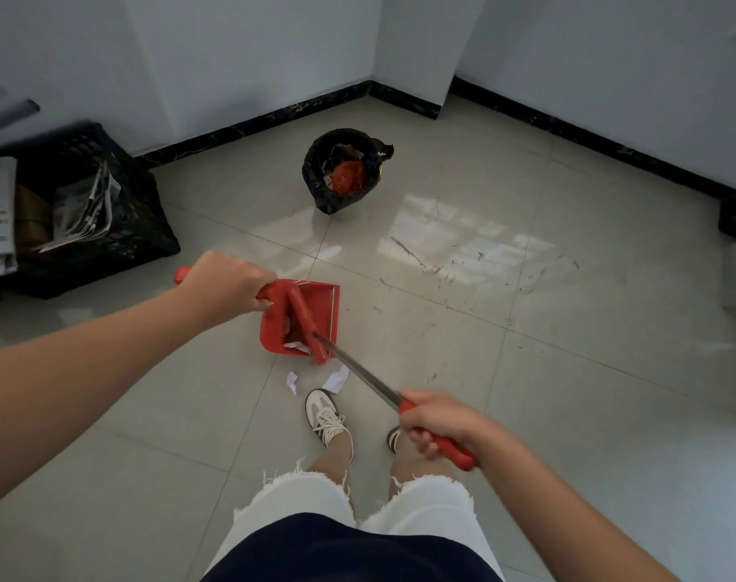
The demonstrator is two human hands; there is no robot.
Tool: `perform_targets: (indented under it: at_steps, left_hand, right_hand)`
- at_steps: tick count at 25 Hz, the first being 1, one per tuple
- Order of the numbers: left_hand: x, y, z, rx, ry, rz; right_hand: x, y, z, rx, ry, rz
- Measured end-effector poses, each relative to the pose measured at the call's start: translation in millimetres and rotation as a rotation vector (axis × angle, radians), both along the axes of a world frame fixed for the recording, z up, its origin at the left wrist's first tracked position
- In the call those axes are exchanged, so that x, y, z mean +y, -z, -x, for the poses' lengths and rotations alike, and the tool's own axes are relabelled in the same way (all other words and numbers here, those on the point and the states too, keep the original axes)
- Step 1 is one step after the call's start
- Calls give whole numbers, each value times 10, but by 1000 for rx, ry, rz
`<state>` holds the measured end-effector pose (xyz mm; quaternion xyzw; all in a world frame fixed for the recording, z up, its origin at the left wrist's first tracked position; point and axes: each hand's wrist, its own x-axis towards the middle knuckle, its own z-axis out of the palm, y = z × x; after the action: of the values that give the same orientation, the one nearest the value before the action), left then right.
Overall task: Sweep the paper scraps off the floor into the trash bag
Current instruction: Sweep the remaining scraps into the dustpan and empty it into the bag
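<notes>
Looking down from my head, my left hand (pixel 228 283) is closed around the red handle of the dustpan (pixel 299 317), arm reaching forward from the lower left. The pan sits low over the floor (pixel 526 371) with its open mouth towards my feet and its handle pointing up-left, away from me. White scraps lie inside it near the lip.

My right hand (pixel 437 422) is wrapped tight on the red grip of the broom (pixel 358 371). Its long axis runs on a diagonal from my hand at lower right up-left along the metal shaft to the red head, which rests in the pan's mouth.

Two white paper scraps (pixel 335 378) lie on the floor just beyond my left shoe (pixel 326 415), near the pan's lip.

The black trash bag (pixel 343 170) stands open well beyond the pan, near the wall, with red and white rubbish inside. A black crate (pixel 118 212) holding newspapers sits at far left.
</notes>
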<state>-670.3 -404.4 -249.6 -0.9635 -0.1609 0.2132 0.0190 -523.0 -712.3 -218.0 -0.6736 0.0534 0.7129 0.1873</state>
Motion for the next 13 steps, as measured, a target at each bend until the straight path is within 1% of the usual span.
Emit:
perform_targets:
  at_steps: [4,6,10,13]
  left_hand:
    - [-10,43,555,-177,-95,53]
    - [-33,8,814,-235,-222,61]
    - [-197,-32,1353,-326,-549,83]
    - [-393,-55,1725,-339,-683,109]
  right_hand:
    - [-447,-306,-247,-95,-80,18]
    - [-524,-352,-314,-182,-175,28]
    - [-537,-368,-554,-362,-384,40]
    - [-522,-223,-814,-444,-394,73]
